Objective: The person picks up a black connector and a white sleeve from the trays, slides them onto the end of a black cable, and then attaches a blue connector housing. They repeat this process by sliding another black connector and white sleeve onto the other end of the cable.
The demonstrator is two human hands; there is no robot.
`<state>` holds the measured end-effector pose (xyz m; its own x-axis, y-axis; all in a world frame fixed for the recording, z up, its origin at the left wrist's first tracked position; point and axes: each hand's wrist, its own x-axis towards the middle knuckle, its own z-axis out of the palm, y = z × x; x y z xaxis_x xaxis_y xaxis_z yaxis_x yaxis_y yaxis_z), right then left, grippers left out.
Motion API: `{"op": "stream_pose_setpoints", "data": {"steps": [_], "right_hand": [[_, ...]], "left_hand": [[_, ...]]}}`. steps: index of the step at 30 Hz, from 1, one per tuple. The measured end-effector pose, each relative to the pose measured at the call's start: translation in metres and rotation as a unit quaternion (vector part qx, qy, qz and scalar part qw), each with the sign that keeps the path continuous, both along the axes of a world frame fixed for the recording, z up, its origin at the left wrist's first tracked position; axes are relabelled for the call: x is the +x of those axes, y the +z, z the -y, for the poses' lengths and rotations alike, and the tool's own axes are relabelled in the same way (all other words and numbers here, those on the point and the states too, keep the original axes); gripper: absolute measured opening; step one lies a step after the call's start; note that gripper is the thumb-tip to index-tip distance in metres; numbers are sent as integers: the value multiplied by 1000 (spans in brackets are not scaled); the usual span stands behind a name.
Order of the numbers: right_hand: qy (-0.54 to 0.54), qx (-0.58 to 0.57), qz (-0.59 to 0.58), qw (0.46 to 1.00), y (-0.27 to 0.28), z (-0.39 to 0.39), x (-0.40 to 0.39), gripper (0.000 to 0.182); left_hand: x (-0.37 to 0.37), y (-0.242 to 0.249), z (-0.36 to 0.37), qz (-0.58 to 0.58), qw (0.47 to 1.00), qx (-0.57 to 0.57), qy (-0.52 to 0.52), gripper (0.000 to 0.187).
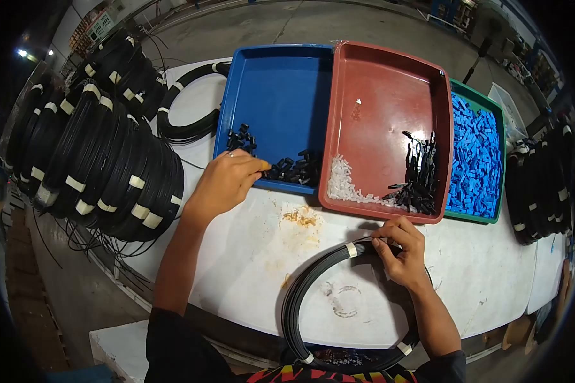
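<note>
My left hand [227, 180] reaches over the near wall of the blue tray [281, 83], fingers curled and drawn together among small black plastic pieces [294, 168]. Something orange-yellow covers a fingertip. Whatever sits between these fingertips is hidden. On the near side of the table, my right hand [401, 251] pinches a thin black cable at the top of a cable coil [294, 300]. White tape bands [351, 249] bind that coil, which lies partly over the table edge against my body.
A red tray [390, 76] holds clear pieces [343, 182] and longer black parts [421, 169]. Beside it, a green tray [499, 159] contains blue pieces [474, 153]. Taped cable coils are heaped at left [108, 166] and right [540, 191]. Another coil [166, 121] lies behind my left hand.
</note>
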<state>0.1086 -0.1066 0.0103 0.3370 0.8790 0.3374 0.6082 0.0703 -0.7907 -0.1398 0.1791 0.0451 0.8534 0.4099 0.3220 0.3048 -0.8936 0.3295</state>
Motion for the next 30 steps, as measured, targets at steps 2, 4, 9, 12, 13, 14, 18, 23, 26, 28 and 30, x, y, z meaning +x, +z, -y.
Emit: {"op": "stream_pose_setpoints", "data": {"steps": [2,4,9,12,13,14,18,23,26,28,30], "right_hand": [[11,-7,-10,1000,1,1,1,11],[19,-7,-23,1000,0,2,2,10],[26,-11,-27,999,2,1,3,10],[17,-17,-32,999,2,3,3,9],[18,-14,-37,999,2,2,4,9],[21,-10,-42,999,2,1,4,9],[28,-24,-55,998,0,2,7,9],[36,-8,-60,998,-3,2,9,9],[30,-10,-61,998,-2,2,8,9],[28,-11,-64,997,-3,3,9,9],[29,-11,-69,997,-3,3,10,10]], "left_hand": [[16,-8,-7,11,1000,10,-7,20],[34,-15,-8,0,999,30,-15,20],[59,-24,-22,-25,997,76,-11,18],[59,-20,-34,5,995,99,31,22],[59,-18,-35,31,993,100,51,25],[59,-19,-35,28,996,77,42,28],[62,-14,-18,-11,999,15,-51,29],[71,-27,-8,-19,996,16,-84,30],[73,-25,-12,2,998,47,-29,21],[68,-25,-22,-10,995,96,-4,21],[64,-25,-27,3,991,132,24,23]]}}
